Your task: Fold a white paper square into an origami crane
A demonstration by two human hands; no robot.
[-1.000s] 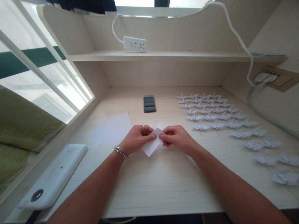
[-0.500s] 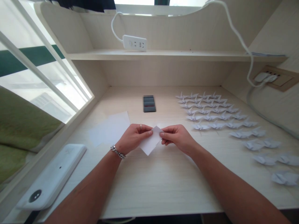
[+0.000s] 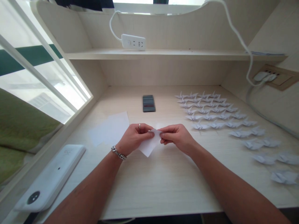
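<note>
A small folded piece of white paper hangs between my two hands above the desk, one corner pointing down toward me. My left hand, with a ring and a chain bracelet, pinches its upper left part between thumb and fingers. At the upper right edge, my right hand grips the paper with thumb and forefinger, its other fingers curled beneath. The fingers hide the paper's top edge. Behind my left hand lie flat white paper sheets. Several rows of folded paper cranes stand on the right.
A dark, pixelated flat object lies beyond my hands. A white device with a round dark end sits at the left edge. On the shelf rests a power strip. A white cable runs to the wall socket.
The paper's top corner, which stood up between my hands, has been folded down or covered by my fingers. My right fingertips have shifted slightly left onto it.
</note>
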